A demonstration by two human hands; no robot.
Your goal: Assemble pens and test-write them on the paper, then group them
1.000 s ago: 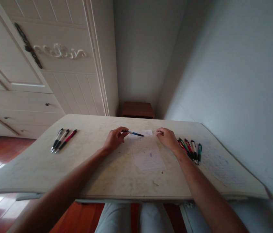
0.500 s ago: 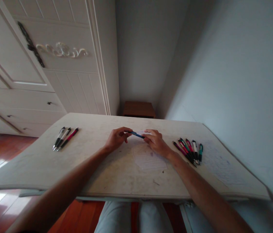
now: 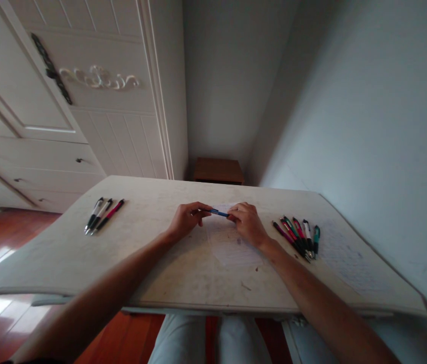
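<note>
Between my two hands a blue pen (image 3: pixel 220 213) is held nearly level above the table. My left hand (image 3: pixel 190 218) pinches its left end between thumb and fingers. At the other end, my right hand (image 3: pixel 246 222) closes its fingertips on the pen, hiding that tip. Beneath them lies a sheet of scribbled paper (image 3: pixel 232 250). To the right of my right forearm, several pens (image 3: pixel 297 236) in red, green, white and purple lie fanned together. Two white-and-black pens (image 3: pixel 97 215) and a red-and-black pen (image 3: pixel 109 216) rest on the left of the table.
The white table (image 3: pixel 152 273) has a second written sheet (image 3: pixel 349 258) at its right, near the wall (image 3: pixel 380 126). A white cabinet (image 3: pixel 118 126) stands beyond the left side. Behind the table is a low brown wooden piece (image 3: pixel 219 169). Small dark bits (image 3: pixel 245 286) lie near the front edge.
My right fingers have drawn in closer around the pen's right end. The pen has shifted slightly right and lies flatter. My left hand still pinches it.
</note>
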